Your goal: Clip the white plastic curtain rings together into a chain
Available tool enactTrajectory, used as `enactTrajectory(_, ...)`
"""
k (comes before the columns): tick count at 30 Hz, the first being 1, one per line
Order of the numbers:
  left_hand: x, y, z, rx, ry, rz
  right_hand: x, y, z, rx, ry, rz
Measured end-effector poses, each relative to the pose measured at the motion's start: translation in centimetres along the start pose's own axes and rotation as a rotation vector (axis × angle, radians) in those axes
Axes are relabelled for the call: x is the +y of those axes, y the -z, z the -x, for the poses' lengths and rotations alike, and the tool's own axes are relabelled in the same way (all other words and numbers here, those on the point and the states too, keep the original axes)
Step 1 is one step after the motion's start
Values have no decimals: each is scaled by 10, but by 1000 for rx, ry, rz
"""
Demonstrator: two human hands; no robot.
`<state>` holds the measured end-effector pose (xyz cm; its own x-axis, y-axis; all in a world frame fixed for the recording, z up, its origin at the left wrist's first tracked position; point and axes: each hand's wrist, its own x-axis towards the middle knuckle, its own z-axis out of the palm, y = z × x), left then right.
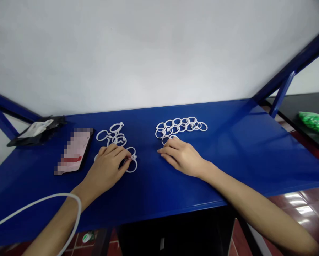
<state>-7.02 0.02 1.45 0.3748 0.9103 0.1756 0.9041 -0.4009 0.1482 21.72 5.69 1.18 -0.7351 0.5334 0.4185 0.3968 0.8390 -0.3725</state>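
Observation:
My left hand [110, 161] pinches a pair of white plastic rings [133, 168] between thumb and forefinger, at the small tab where they meet. Beyond and partly beneath that hand lies a loose group of similar white rings [103, 135], some overlapping. My right hand [182, 156] rests palm down with its fingers stretched out. Its fingertips touch or cover part of two white rings [166, 140], so their near side is hidden. Just beyond it, more white rings [184, 123] lie overlapped in two neat rows.
A phone [75, 151], blurred out, lies left of my left hand. Behind it is a crumpled black plastic package [39, 129] with a white label. A white cable [42, 197] loops across my left forearm. A bag of green items [315, 122] sits on a dark surface at right.

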Motion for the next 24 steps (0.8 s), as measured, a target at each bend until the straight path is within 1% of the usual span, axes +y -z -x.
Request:
enactTrajectory(5,1,3,1,71,49,26,-11,-10,0,-80,83,32)
enactTrajectory(9,9,11,0,160,91,125,-14,-11,0,-89,72,-17)
enactTrajectory(11,21,13,-4,209,95,190,-16,-10,0,-55,14,-93)
enactTrajectory(13,36,11,-13,276,97,236,-20,-7,-1,-4,-76,-214)
enactTrajectory(16,60,7,-30,354,98,292,-22,-3,-3,118,-244,-392)
enactTrajectory(18,71,5,-42,386,99,354,-20,-1,-4,214,-356,-490)
enactTrajectory(21,77,4,-55,402,135,496,-15,1,-4,306,-459,-633)
enactTrajectory(24,75,-2,-62,354,227,741,-11,1,-4,347,-469,-681)
